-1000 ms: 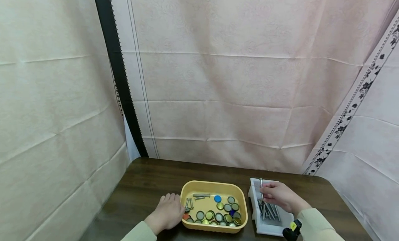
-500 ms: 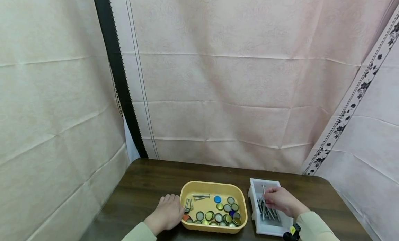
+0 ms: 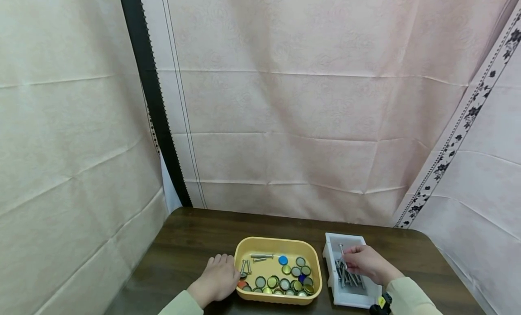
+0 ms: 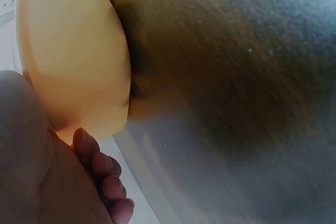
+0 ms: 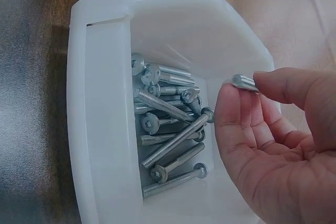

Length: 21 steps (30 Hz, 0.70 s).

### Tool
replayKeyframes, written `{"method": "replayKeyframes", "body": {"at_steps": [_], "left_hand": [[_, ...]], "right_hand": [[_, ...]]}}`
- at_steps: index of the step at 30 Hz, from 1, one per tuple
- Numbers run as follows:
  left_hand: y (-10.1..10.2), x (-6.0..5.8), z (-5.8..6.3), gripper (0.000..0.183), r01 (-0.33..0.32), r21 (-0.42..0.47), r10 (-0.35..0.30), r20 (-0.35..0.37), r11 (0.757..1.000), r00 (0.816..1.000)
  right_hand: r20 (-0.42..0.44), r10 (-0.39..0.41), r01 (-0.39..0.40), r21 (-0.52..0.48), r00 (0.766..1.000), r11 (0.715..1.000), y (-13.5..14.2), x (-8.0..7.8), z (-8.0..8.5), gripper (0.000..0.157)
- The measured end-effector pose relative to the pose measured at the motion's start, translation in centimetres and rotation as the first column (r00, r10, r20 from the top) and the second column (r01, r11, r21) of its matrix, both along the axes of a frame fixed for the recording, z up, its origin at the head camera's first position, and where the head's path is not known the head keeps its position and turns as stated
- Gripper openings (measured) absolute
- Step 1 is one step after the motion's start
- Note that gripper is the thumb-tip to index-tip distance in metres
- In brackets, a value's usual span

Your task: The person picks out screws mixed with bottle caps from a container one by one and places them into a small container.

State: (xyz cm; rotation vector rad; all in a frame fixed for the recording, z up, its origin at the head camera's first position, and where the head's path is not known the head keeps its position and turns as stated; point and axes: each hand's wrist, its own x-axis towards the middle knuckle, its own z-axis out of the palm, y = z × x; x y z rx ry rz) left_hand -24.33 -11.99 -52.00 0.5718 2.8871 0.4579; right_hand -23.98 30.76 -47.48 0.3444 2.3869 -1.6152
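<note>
My left hand [image 3: 219, 275] holds the left side of a yellow plastic tub [image 3: 278, 302], its thumb and curled fingers at the tub's wall [image 4: 79, 51]. Inside lie several bottle caps [image 3: 272, 282] in silver, gold, blue and orange, plus several bolts [image 3: 262, 255] near the left and back. My right hand [image 3: 368, 263] is over a white plastic bin [image 3: 351, 298]. Thumb and fingertips pinch one silver bolt [image 5: 244, 83], which points toward the right wrist camera. Below it, several more bolts [image 5: 170, 140] lie heaped in the bin.
The tub and bin stand side by side on a dark wooden table [image 3: 195, 236]. Pale cloth [image 3: 293, 125] hangs behind the table and along both sides. A black device with a yellow mark [image 3: 381, 302] sits at my right wrist.
My right hand has lowered slightly over the white bin, and the pinched bolt has dropped with it and tilted. My left hand stays at the tub.
</note>
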Motion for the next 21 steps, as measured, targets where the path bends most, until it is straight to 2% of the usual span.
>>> {"method": "replayKeyframes", "body": {"at_steps": [11,15,21], "left_hand": [[-0.1,0.1,0.0,0.024,0.019,0.009,-0.019,-0.007,1.000,1.000],[-0.1,0.0,0.0,0.024,0.021,0.011,-0.021,-0.006,1.000,1.000],[-0.1,0.0,-0.1,0.025,0.017,0.010,-0.017,-0.007,1.000,1.000]], "right_hand": [[0.005,0.001,-0.001,-0.015,1.000,1.000,0.0,-0.1,0.6,0.022],[0.000,0.008,-0.008,-0.062,1.000,0.998,-0.3,-0.3,1.4,0.026],[0.001,0.023,-0.022,-0.189,1.000,0.982,-2.0,-1.2,2.7,0.036]]}}
